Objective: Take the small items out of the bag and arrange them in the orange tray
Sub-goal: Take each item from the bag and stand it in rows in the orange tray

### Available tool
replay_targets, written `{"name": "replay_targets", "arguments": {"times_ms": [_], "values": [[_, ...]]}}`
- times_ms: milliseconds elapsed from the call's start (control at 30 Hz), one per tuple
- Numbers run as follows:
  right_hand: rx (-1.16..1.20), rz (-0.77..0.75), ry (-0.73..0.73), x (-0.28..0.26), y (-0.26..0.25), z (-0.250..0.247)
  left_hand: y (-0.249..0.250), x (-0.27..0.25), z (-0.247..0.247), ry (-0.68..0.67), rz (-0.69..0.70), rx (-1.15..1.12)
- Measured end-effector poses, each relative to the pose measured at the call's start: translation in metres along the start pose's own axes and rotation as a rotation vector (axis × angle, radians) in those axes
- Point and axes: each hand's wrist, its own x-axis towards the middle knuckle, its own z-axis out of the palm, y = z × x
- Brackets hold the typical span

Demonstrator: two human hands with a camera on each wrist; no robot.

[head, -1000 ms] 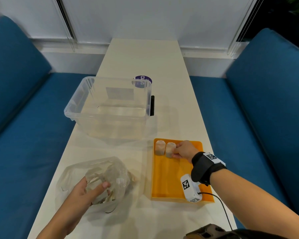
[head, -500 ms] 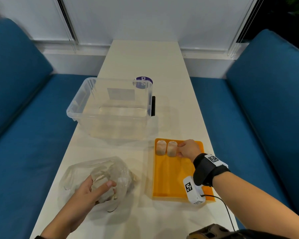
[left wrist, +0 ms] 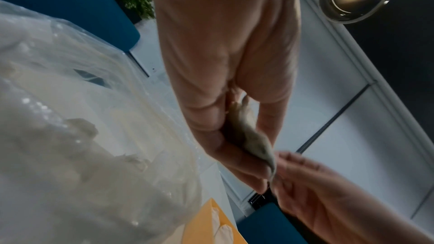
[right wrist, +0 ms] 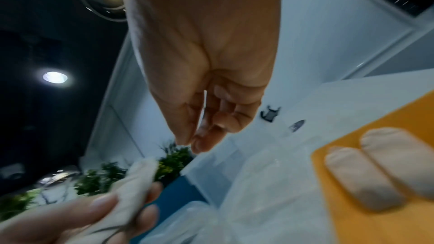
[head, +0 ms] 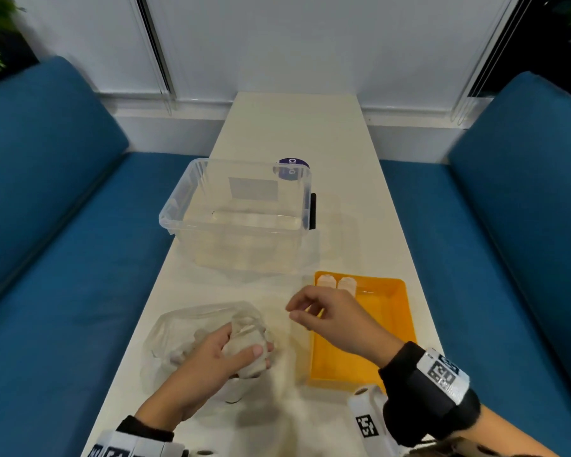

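Head view: right hand (head: 333, 319) gone from the far corner of the orange tray (head: 398, 328), lifted off and swung out past the tray's left rim. Fingers loosely curled, thumb and forefinger a little apart, holding nothing. Confirmed from the right wrist: fingertips (right wrist: 199, 142) nearly meeting, nothing between them.

Left hand (head: 218, 361) up out of the clear bag (head: 175, 328), no longer buried in the plastic as half a second before. Clamped now round a pale little pouch (head: 248, 347), thumb across its front, fingers curled behind. Seen from the left wrist too: pouch (left wrist: 251, 136) pinched flat between thumb and fingers, its tip poking out just short of the right hand's fingertips, not quite touching.

Two earlier pouches (head: 337, 282) left lying side by side, touching, at the tray's far end, beyond the right hand's knuckles, same as before. More pale pieces still showing through the bag under the left palm; count impossible to tell.

Clear bin (head: 241, 206) unmoved well beyond both sets of fingers on the white table (head: 294, 127).
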Motion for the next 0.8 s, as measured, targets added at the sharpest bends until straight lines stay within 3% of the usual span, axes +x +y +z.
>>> {"name": "replay_targets", "arguments": {"times_ms": [133, 300, 533, 800], "values": [[0.026, -0.108, -0.018, 0.0, -0.018, 0.017, 0.006, -0.002, 0.006, -0.032, 0.028, 0.104], [0.011, -0.109, -0.04, 0.004, -0.022, 0.026, 0.009, -0.003, 0.007, -0.063, 0.079, 0.179], [0.349, 0.019, -0.088, 0.001, -0.02, 0.021, 0.006, -0.002, 0.0, -0.023, 0.092, 0.189], [0.501, 0.089, -0.055, 0.001, -0.027, 0.013, 0.012, -0.006, 0.004, -0.059, 0.109, 0.138]]}}
